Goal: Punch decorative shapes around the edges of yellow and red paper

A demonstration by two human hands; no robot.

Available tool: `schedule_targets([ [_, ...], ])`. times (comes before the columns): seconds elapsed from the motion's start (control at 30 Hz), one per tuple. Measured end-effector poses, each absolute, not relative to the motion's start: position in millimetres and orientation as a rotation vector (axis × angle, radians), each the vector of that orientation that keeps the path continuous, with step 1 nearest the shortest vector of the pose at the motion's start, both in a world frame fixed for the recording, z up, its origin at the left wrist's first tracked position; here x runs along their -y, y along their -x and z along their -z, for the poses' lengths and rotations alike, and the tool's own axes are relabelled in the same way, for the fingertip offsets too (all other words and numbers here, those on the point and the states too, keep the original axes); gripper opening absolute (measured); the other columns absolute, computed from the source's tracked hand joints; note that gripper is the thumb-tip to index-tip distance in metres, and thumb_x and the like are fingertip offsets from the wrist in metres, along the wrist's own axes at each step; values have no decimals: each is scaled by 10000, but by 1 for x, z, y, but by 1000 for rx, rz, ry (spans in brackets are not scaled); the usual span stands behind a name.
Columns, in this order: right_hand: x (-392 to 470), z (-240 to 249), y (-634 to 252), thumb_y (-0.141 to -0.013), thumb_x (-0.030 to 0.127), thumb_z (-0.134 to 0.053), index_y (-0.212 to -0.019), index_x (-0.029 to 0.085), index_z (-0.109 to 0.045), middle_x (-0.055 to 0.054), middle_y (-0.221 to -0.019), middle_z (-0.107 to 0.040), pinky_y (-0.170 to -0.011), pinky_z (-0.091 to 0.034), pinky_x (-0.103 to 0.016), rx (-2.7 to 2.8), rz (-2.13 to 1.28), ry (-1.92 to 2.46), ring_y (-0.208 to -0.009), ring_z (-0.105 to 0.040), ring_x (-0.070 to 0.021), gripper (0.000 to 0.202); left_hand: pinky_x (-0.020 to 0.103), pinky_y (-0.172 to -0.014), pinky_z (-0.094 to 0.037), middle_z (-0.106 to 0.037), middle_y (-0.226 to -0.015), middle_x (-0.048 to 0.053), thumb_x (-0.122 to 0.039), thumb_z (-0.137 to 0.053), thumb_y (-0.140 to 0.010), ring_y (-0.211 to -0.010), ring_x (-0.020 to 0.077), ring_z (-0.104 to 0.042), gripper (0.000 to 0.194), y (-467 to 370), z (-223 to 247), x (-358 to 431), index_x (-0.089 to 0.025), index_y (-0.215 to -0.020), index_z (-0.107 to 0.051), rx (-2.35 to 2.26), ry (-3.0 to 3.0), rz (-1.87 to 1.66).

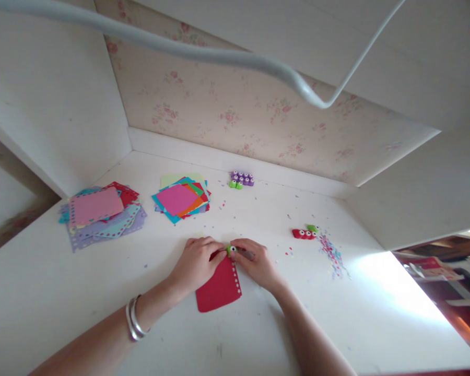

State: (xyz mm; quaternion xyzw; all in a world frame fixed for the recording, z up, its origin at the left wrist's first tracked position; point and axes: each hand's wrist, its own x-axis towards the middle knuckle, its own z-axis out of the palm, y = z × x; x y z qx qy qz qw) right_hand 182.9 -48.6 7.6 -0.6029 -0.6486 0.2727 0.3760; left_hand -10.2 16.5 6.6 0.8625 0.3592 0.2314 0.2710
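Observation:
In the middle of the white table lies a red sheet of paper (217,290) with a row of punched holes down its right edge. My left hand (199,262) grips the sheet's upper part, its thumb beside a small green paper punch (232,250). My right hand (255,261) has its fingers closed around the green punch, at the sheet's upper right corner. Part of the punch and the paper's top edge are hidden by my fingers.
Hole-edged papers (97,206) lie at the left, beside stacked plain coloured papers (178,200). Several purple punches (243,177) and two green ones stand near the back wall. Red punches (303,234), a green punch (313,228) and a confetti heap (331,253) are at right.

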Motion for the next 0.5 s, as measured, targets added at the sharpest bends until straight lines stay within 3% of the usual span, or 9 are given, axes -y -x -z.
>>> schedule_targets([
  [0.17, 42, -18, -184, -955, 348, -516, -1014, 240, -719, -38, -1011, -720, -811, -507, -287, 1679, -694, 1548, -938, -656, -185, 238, 414, -907, -406, -666, -1034, 32, -306, -498, -954, -1000, 222, -583, 204, 24, -19, -3, -256, -1026, -683, -1008, -2537, -672],
  [0.33, 31, -28, -189, -929, 366, -556, -968, 255, -742, -17, -984, -728, -770, -497, -267, 1777, -864, 1531, -894, -664, -178, 221, 453, -1005, -366, -625, -1224, 68, -363, -588, -887, -1132, 263, -534, 329, 40, -17, 20, -220, -1179, -637, -959, -2625, -614],
  [0.5, 22, -29, -191, -926, 398, -543, -922, 230, -748, -12, -906, -725, -702, -480, -259, 1811, -946, 1582, -795, -645, -166, 265, 474, -1071, -304, -601, -1291, 67, -389, -560, -900, -1191, 264, -502, 375, 43, -10, 27, -206, -1223, -618, -926, -2646, -548],
])
